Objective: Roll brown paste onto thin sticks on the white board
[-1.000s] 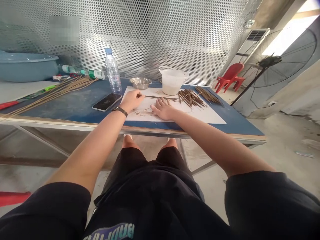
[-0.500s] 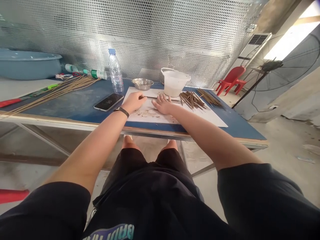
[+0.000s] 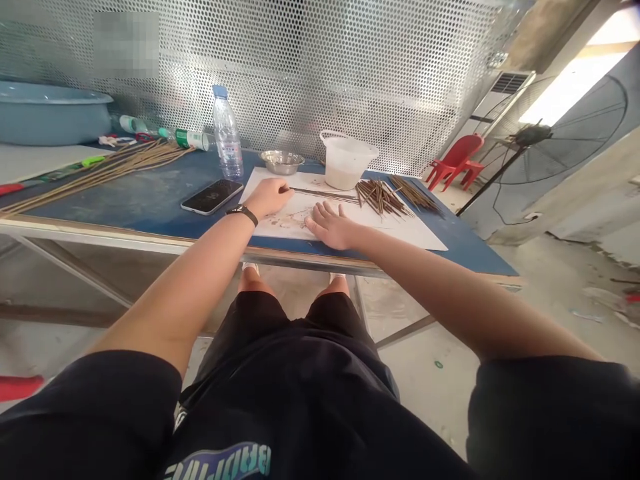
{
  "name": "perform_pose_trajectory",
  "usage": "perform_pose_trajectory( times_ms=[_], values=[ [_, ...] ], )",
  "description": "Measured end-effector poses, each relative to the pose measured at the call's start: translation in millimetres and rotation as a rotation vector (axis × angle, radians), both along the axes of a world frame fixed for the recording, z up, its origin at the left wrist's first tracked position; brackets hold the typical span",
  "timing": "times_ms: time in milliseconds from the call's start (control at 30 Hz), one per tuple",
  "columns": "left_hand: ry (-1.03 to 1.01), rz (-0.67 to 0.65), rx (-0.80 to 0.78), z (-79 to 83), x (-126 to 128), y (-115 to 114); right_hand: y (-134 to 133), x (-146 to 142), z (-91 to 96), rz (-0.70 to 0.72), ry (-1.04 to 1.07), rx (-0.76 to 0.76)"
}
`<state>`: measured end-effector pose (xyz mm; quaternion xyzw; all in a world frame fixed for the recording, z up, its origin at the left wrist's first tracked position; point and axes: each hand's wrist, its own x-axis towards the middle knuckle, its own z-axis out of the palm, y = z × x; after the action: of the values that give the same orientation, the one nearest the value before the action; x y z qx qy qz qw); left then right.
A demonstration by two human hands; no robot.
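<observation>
My left hand (image 3: 269, 196) rests on the white board (image 3: 410, 230) with its fingers curled round the near end of a thin brown stick (image 3: 325, 194) that lies across the board. My right hand (image 3: 331, 225) lies flat on the board with fingers spread, a little in front of that stick and holding nothing. A heap of short brown sticks (image 3: 383, 195) lies to the right of both hands. A white plastic tub (image 3: 347, 160) stands behind the heap, and a small steel bowl (image 3: 283, 161) stands at the board's far edge.
A black phone (image 3: 212, 196) and a water bottle (image 3: 225, 139) are left of the board on the blue table (image 3: 145, 200). Long bamboo sticks (image 3: 95, 172) and a blue basin (image 3: 50, 120) are further left. Perforated metal sheet stands behind. A fan (image 3: 550, 143) and red chair (image 3: 457, 160) are at right.
My right hand has slid back toward me, off the stick, and now lies flat nearer the table's front edge. My left hand has stayed on the stick's end.
</observation>
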<state>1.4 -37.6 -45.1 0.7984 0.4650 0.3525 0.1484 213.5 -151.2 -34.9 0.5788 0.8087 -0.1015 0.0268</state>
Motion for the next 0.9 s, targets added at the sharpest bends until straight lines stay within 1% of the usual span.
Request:
perform_pose_trajectory(
  times_ms=[67, 133, 233, 300, 333, 367, 433, 467, 533, 633, 700, 733, 800, 900],
  values=[
    [0.019, 0.005, 0.001, 0.0, 1, 1, 19, -1, -1.6, -0.025, 0.004, 0.023],
    [0.025, 0.015, -0.012, -0.5, 0, 2, 46, -3, -2.0, -0.055, -0.008, 0.024],
    [0.016, 0.029, -0.039, -1.4, -4, 4, 85, -5, 1.4, -0.035, -0.009, 0.017],
    [0.020, 0.029, -0.041, -1.9, -7, 5, 98, -4, 4.3, 0.006, 0.019, 0.020],
    [0.023, 0.028, -0.037, -2.2, -7, 5, 99, -3, 4.9, 0.025, 0.038, 0.026],
    [0.028, 0.025, -0.035, -2.7, -8, 5, 95, -2, 4.8, 0.039, 0.055, 0.037],
    [0.032, 0.021, -0.041, -4.0, -8, 6, 76, 1, 2.4, 0.049, 0.069, 0.057],
    [0.034, 0.018, -0.049, -4.9, -8, 7, 61, 3, 0.6, 0.048, 0.070, 0.072],
    [0.038, 0.002, -0.050, -7.1, -7, 9, 25, 4, -3.2, 0.067, 0.020, 0.050],
    [0.032, -0.017, -0.010, -9.7, -6, 12, -29, 3, -6.3, 0.054, 0.003, 0.066],
    [0.026, -0.016, 0.004, -10.1, -5, 13, -52, 1, -6.7, 0.046, -0.001, 0.058],
    [0.027, -0.013, 0.002, -9.8, -5, 12, -58, -1, -6.7, 0.038, 0.002, 0.056],
    [0.036, -0.005, -0.017, -8.4, -5, 11, -57, -5, -6.1, 0.018, 0.011, 0.053],
    [0.049, -0.012, -0.059, -5.7, -7, 9, -31, -9, -3.7, -0.038, 0.016, 0.040]
  ],
)
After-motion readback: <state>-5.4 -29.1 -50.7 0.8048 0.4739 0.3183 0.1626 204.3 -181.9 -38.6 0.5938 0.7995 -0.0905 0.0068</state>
